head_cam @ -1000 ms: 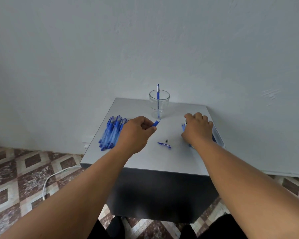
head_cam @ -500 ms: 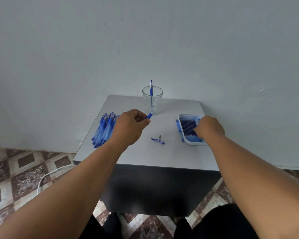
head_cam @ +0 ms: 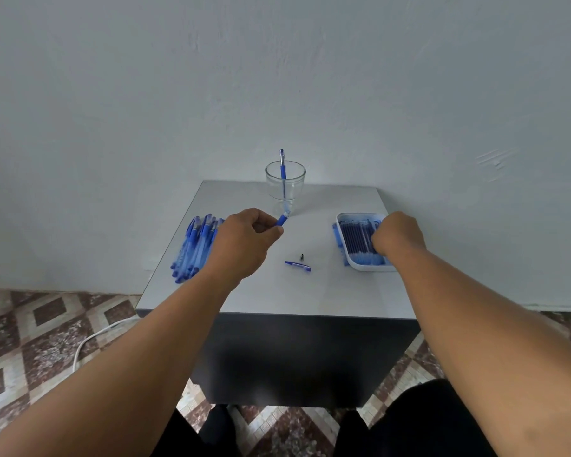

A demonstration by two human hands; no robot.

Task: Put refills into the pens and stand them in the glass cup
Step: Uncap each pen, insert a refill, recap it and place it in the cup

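Pens are piled up on the left side of the grey desk, a whole heap of blue ones lying roughly parallel and pointing away toward the wall. The person's left hand sits right over the inner edge of that pile, fingers curled in a tight grip around a pen barrel, with only the blue end poking out past the thumb and forefinger, angled up toward the glass cup. That cup is at the back of the desk near the wall, clear glass, and one finished pen already stands in it, leaning a bit and sticking up over the rim.

Moving right, on the bare middle of the desk there's a loose blue pen piece lying flat, and just behind it a tiny dark tip part, close to it but not touching.

Further right is a white tray full of dark blue refills laid side by side. The right hand is down in the tray over the refills, knuckles up and fingers bent under. Can't tell from this angle if that grip actually has a refill pinched or is just resting on them, since the fingertips are hidden behind the hand.

Patterned tile floor below, with a white cable on the left.
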